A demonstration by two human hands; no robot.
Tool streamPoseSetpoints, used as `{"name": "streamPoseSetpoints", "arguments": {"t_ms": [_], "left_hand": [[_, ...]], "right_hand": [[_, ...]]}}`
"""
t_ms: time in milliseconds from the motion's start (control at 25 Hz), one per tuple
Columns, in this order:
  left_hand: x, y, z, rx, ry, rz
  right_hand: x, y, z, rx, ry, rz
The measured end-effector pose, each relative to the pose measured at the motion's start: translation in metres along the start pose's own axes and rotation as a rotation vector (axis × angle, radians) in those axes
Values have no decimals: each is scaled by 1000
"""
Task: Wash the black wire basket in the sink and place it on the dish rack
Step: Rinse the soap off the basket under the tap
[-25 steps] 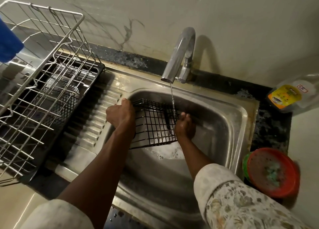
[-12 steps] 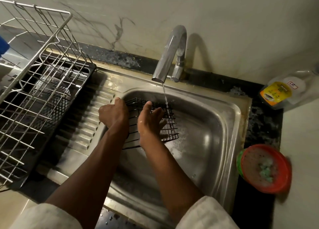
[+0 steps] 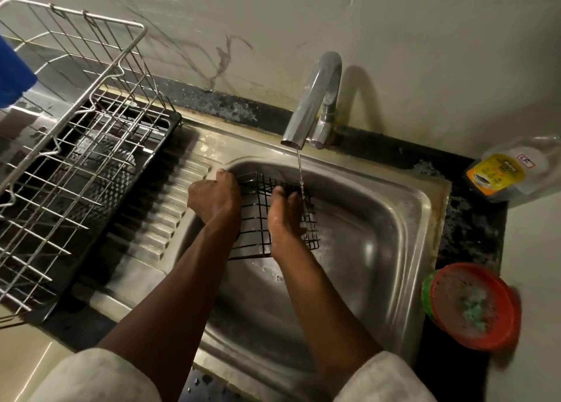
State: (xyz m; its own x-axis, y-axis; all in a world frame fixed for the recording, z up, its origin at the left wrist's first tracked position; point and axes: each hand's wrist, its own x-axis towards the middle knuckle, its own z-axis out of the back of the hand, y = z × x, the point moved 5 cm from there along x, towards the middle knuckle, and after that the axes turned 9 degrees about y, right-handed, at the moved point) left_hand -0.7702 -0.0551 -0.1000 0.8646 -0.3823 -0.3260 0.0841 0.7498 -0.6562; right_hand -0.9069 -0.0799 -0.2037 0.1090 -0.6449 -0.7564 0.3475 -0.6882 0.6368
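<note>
The black wire basket (image 3: pixel 258 216) is held tilted in the steel sink (image 3: pixel 379 250), under a thin stream of water from the tap (image 3: pixel 312 104). My left hand (image 3: pixel 214 198) grips the basket's left edge at the sink's rim. My right hand (image 3: pixel 285 216) lies on the basket's wire mesh, wet, fingers stretched toward the far edge beside the stream. The wire dish rack (image 3: pixel 76 146) stands on a black tray at the left, beyond the ribbed drainboard (image 3: pixel 164 213).
A red bowl (image 3: pixel 473 304) holding a green scrubber sits on the counter right of the sink. A plastic jar with a yellow label (image 3: pixel 510 171) lies at the far right by the wall. A blue object (image 3: pixel 13 74) shows at the left edge.
My right hand went from the basket's right edge to flat on its mesh and slid a little further right and up. My left hand kept its grip.
</note>
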Motion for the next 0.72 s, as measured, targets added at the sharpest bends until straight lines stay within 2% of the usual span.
{"name": "streamPoseSetpoints", "arguments": {"t_ms": [160,360,520,640,720], "left_hand": [[4,4,-1,-47,0,15],[9,24,10,-82,40,113],[7,34,20,-164,-38,218],[18,46,12,-226,-49,279],[17,45,14,-213,-32,291]], "right_hand": [[17,7,12,194,-132,-47],[37,-13,34,-80,-152,-36],[23,-2,26,-154,-183,-111],[-4,8,-8,-266,-40,22],[-1,-3,-7,-325,-43,131]]}}
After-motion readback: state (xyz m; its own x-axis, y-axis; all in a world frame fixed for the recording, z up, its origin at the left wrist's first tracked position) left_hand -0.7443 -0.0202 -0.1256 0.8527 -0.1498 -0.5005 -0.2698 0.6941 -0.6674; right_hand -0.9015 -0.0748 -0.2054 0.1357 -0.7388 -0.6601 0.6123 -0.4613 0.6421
